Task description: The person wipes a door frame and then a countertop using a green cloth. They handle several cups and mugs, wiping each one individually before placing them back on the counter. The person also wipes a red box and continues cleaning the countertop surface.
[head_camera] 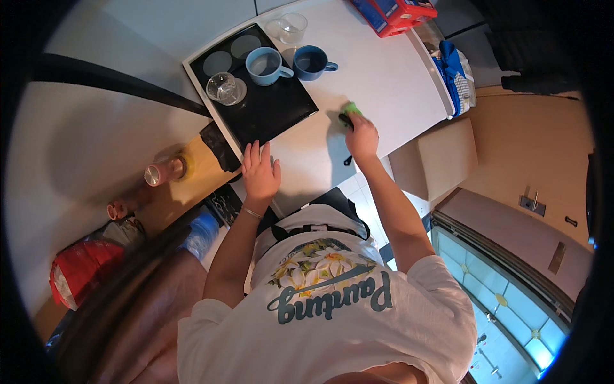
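Observation:
My right hand grips a black-handled brush or scrubber with a green head, which rests against the white tabletop. A small black loop of its handle shows below the hand. My left hand lies with fingers spread at the near edge of a black tray or panel, holding nothing. On that black surface stand a light blue mug and a clear glass. A darker blue mug stands just to its right on the white top, with another clear glass behind it.
A red and blue package lies at the table's far right edge. A blue and white bag is beyond the right edge. Left of the table, a wooden ledge bears a pinkish bottle. A beige padded seat adjoins the right side.

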Demonstrator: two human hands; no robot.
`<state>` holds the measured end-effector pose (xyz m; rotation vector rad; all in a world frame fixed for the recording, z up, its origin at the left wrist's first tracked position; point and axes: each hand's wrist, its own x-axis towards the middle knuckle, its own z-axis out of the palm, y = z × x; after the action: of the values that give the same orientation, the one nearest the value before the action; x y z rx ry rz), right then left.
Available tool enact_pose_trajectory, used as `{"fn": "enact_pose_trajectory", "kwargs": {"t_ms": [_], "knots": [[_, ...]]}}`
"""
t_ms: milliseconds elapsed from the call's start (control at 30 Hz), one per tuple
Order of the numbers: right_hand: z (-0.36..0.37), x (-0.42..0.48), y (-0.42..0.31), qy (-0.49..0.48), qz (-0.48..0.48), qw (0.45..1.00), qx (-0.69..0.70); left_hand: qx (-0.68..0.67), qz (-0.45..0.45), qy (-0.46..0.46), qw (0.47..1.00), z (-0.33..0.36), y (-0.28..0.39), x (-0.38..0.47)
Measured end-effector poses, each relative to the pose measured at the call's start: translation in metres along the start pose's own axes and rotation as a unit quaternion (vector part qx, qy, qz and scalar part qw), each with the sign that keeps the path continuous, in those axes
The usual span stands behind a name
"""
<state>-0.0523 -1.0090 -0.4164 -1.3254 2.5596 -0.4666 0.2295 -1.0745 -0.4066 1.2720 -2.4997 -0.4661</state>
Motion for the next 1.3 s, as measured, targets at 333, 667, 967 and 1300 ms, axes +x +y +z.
{"fn": "enact_pose_trajectory", "kwargs": {"t_ms": [333, 667, 967, 1300], "knots": [[0.056, -0.015, -0.127, -0.111, -0.351, 0.929, 0.033, 0.026, -0.02, 0.036, 0.999, 0.02, -0.011, 0.002], [0.017, 0.036, -0.072, -0.043, -0.382, 0.923, 0.035, -0.124, -0.151, 0.153, 0.969, -0.017, -0.012, 0.049], [0.032, 0.04, -0.098, -0.055, -0.132, 0.97, 0.194, -0.128, -0.27, 0.231, 0.926, -0.007, -0.06, 0.151], [-0.055, 0.024, -0.143, 0.083, -0.292, 0.908, 0.29, -0.317, -0.097, 0.248, 0.911, -0.061, -0.025, 0.104]]}}
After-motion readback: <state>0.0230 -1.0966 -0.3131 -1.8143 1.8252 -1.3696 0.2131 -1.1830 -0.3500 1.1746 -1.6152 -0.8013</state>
